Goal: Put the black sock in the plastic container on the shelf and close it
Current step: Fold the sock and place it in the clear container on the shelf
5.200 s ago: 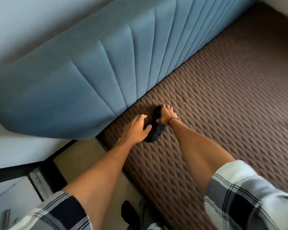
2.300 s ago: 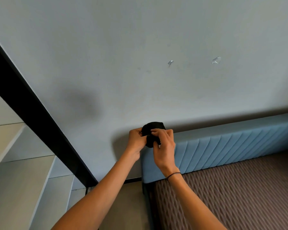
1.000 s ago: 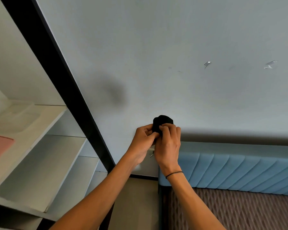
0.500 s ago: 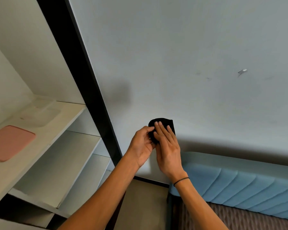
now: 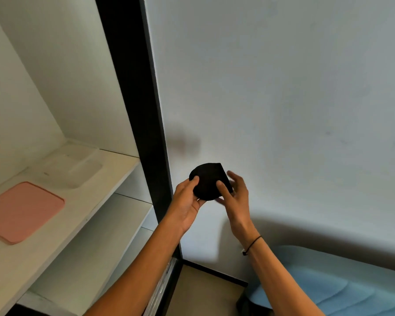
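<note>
The black sock point(image 5: 208, 180), folded into a compact rounded bundle, is held up in front of the wall. My left hand point(image 5: 187, 201) grips its lower left edge with thumb and fingers. My right hand point(image 5: 234, 195) touches its right side, fingers partly spread and blurred. On the white shelf point(image 5: 96, 201) to the left lies a clear plastic container point(image 5: 69, 165), open, with a pink lid point(image 5: 21, 209) flat beside it nearer to me.
A black upright frame post point(image 5: 141, 124) separates the shelving from the grey-white wall point(image 5: 283, 87). More white shelves point(image 5: 94, 242) lie below. A blue padded headboard point(image 5: 342, 281) sits at the lower right.
The view has swung left, bringing the shelf, container and pink lid further into sight. My right hand's fingers have loosened off the sock's front; my left hand holds it.
</note>
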